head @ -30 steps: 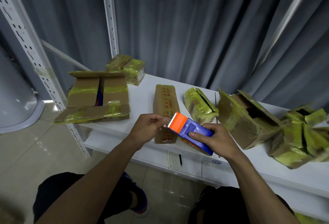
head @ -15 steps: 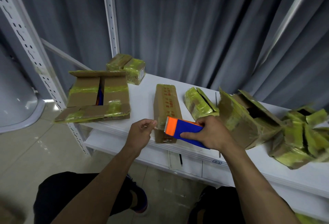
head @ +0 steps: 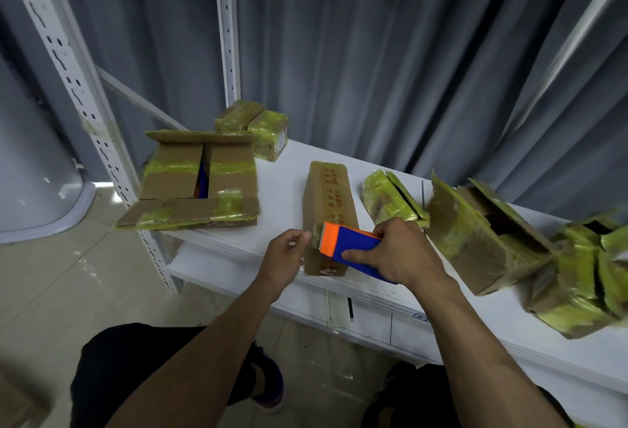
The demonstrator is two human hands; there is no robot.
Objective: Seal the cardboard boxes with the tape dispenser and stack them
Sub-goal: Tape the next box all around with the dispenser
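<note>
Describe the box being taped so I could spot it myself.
Find the white shelf before the grey curtain. Near its front edge lies a long narrow box, the blue-and-orange dispenser at its near end. Unlike its neighbours, it is closed and mostly bare brown with red print, not swathed in yellow-green tape.

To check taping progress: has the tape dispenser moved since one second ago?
Yes: the tape dispenser shifted slightly left, across the long box's near end.
</note>
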